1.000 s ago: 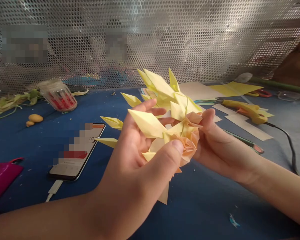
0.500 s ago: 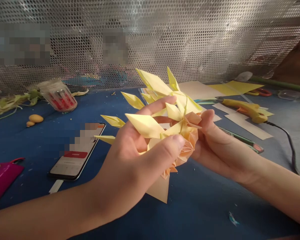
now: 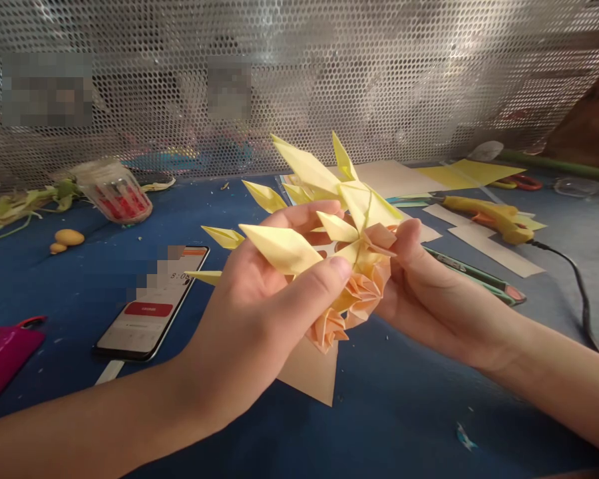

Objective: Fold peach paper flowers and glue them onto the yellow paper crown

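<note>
Both hands are in on it, and from my distant seat I have the folded-paper piece [image 3: 338,227] centre frame, raised over the blue counter [image 3: 399,412]! My left hand [image 3: 264,306] grips it, thumb pressed across the front, pale-yellow points fanning out past the fingers. Over to my right hand [image 3: 424,293]: that one pinches the peach edge, thumb tip up beside the folds. A peach sheet [image 3: 312,376] shows just below them. Wide left, the phone [image 3: 140,319] lies flat, cable plugged in, and beyond it a jar [image 3: 117,193] leans, red inside. On the right, a yellow glue gun [image 3: 494,218] rests over paper strips [image 3: 496,253], near a green-handled tool [image 3: 472,273]. Perforated metal [image 3: 304,80] backs it all!
</note>
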### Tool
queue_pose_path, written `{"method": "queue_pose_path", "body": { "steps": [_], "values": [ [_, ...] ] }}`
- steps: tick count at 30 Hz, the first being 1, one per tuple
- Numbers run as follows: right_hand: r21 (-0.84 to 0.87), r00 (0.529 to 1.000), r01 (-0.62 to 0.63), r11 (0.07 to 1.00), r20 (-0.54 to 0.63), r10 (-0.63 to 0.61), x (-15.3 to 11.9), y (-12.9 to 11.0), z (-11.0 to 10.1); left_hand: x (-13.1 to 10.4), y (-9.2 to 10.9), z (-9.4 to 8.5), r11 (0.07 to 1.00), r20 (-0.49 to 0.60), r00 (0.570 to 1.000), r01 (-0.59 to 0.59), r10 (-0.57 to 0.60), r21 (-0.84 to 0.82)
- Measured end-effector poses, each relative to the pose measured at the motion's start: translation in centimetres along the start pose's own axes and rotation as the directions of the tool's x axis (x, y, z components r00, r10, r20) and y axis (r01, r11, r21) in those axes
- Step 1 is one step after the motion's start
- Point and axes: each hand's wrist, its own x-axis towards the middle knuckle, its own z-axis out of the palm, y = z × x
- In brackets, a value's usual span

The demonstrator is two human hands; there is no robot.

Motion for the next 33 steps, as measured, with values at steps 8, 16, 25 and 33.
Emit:
{"method": "queue_pose_path", "body": {
  "steps": [8, 16, 25, 33],
  "values": [
    [-0.015, 1.0, 0.011, 1.0, -0.008, -0.011, -0.09, -0.17, -0.1, 0.16, 0.14, 0.18, 1.0, -0.029, 1.0, 0.003, -0.003, -0.001],
    [-0.058, 1.0, -0.002, 0.998, 0.012, 0.003, 0.17, -0.3, 0.17, 0.11, 0.22, -0.11, 0.995, -0.1, 0.995, 0.009, 0.001, 0.1],
    [-0.088, 1.0, 0.004, 0.996, 0.015, -0.003, 0.21, -0.39, -0.05, -0.06, 0.24, -0.02, 0.994, -0.112, 0.993, 0.035, -0.023, 0.106],
    [-0.08, 0.999, 0.012, 0.997, 0.046, -0.009, 0.03, -0.33, 0.24, -0.02, 0.2, -0.16, 0.992, -0.125, 0.992, 0.048, -0.033, 0.117]
  ]
}}
